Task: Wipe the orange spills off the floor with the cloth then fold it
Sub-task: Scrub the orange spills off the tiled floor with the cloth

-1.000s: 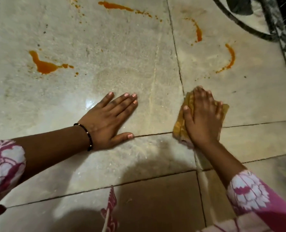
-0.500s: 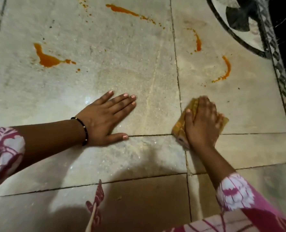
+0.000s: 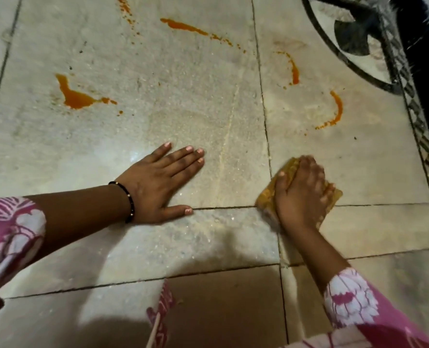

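Observation:
My right hand [image 3: 301, 194] presses a bunched yellow-orange cloth [image 3: 267, 199] flat on the pale stone floor, over a tile seam; the hand is motion-blurred and covers most of the cloth. My left hand [image 3: 158, 182] lies flat on the floor with spread fingers, a black bracelet at its wrist. Orange spills lie beyond both hands: a blob [image 3: 76, 97] at far left, a long streak [image 3: 183, 26] at the top, a curved streak [image 3: 293, 71] and a hooked streak [image 3: 336, 111] ahead of the cloth. The floor around my hands looks smeared and damp.
A black patterned inlay border [image 3: 424, 136] runs down the right edge, with a dark round motif [image 3: 353, 38] at the top right. Small orange specks [image 3: 125, 6] dot the top. A pink patterned garment hem [image 3: 160, 310] hangs at the bottom.
My right hand has drawn the cloth a little toward me across the tile. My left hand stays planted in the same spot. The view has shifted slightly.

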The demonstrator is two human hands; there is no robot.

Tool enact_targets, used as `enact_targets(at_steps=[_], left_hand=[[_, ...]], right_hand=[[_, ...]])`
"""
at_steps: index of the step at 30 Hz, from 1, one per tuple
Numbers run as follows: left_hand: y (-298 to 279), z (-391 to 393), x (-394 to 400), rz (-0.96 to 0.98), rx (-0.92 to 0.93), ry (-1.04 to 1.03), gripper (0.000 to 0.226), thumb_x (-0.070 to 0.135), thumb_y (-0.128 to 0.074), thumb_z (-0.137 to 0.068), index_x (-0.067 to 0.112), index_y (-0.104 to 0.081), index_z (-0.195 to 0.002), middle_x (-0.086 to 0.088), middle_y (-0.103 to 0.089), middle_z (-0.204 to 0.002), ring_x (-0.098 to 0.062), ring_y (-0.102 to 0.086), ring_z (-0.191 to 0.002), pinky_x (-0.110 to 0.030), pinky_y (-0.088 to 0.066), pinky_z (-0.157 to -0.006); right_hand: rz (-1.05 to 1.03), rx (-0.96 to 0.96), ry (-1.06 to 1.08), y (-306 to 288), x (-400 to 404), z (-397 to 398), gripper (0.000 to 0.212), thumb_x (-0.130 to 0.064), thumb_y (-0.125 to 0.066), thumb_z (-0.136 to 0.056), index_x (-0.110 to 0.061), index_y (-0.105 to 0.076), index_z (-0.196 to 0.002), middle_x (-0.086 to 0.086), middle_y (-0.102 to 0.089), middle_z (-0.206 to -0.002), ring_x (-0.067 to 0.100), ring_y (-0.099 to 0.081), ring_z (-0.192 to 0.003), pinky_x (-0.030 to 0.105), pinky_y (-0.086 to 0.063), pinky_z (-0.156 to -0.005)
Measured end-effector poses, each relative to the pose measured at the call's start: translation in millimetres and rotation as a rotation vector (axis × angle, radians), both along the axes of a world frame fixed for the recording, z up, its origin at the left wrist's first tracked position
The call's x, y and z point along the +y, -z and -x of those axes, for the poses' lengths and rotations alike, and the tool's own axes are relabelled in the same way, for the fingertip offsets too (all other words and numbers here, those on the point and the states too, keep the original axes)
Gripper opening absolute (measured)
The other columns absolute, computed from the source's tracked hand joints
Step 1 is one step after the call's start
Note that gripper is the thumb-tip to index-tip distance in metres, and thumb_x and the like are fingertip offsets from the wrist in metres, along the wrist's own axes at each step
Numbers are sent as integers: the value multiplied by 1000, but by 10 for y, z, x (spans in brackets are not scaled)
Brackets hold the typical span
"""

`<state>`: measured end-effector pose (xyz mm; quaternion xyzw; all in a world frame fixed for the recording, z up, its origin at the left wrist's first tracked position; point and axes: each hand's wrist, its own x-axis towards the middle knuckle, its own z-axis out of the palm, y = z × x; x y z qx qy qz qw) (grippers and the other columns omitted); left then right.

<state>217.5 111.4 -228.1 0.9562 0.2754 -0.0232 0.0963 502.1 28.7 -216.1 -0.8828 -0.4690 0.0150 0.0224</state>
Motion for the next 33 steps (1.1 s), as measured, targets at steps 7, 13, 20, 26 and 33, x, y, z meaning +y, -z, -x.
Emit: enact_targets(at_steps=[7, 13, 20, 26, 33], left_hand=[[-10, -20, -11, -16, 7, 9, 88, 71, -21, -86, 12, -9, -150, -7, -8, -158, -23, -8, -145, -48, -8, -117], [-6, -17, -13, -8, 0, -1, 88, 70, -21, -86, 12, -11, -150, -8, -10, -158, -24, -10, -145, -48, -8, -116], [-13, -29, -22, -7, -7, -1, 87, 69, -25, -86, 11, -13, -150, -8, -11, -158, -23, -10, -145, -46, -6, -116], [-21, -35, -30, 0, 10, -9, 88, 69, -23, -86, 11, -11, -150, -8, -9, -158, -23, -6, -145, -46, -4, -117], [-23, -33, -23, 4, -5, -5, 87, 68, -25, -86, 10, -15, -150, -10, -13, -158, -25, -11, -145, -47, -6, -116]], right_hand=[[65, 13, -437, -42, 471, -134, 67, -53, -23, -87, -24, -23, -147, -1, -22, -156, 22, -16, -143, 51, -3, -114], [-25, 5, -107, 2, 422, -308, 65, -42, -29, -85, -17, -28, -145, 5, -30, -152, 25, -21, -140, 51, -3, -115], [9, 6, -139, -11, 127, -210, 69, -45, -25, -83, -18, -23, -147, 4, -26, -154, 24, -18, -141, 49, -1, -115], [92, 15, -129, -17, 816, -200, 66, -39, -28, -91, -12, -16, -149, 9, -16, -157, 29, -9, -144, 55, 1, -113], [122, 55, -630, -97, -61, 224, 67, -42, -28, -85, -23, -22, -149, -4, -19, -157, 19, -9, -145, 49, 0, -116]])
